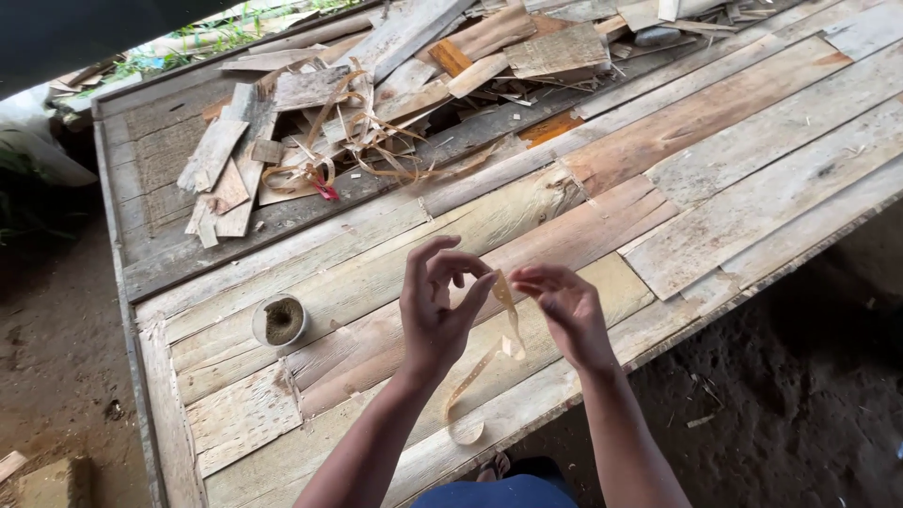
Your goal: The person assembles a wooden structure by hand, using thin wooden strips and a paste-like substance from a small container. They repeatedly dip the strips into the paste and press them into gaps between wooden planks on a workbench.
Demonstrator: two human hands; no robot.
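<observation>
Veneer strip point(508, 320): pinched between left hand point(435, 310) and right hand point(564, 315) over worktop point(752, 188) front edge, curled tail hanging, work apparently mid-way; glue cup point(280, 321) untouched near left edge.

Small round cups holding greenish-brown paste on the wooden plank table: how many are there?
1. The small round white cup of greenish-brown paste stands on the wooden plank table, beside the left hand. The scrap pile could hide others.

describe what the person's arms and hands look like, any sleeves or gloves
Both arms are bare to the frame's lower edge, no sleeves showing. The left hand and right hand wear no gloves, and no rings, watch or bands are visible. A bit of blue clothing shows between the forearms.
</observation>
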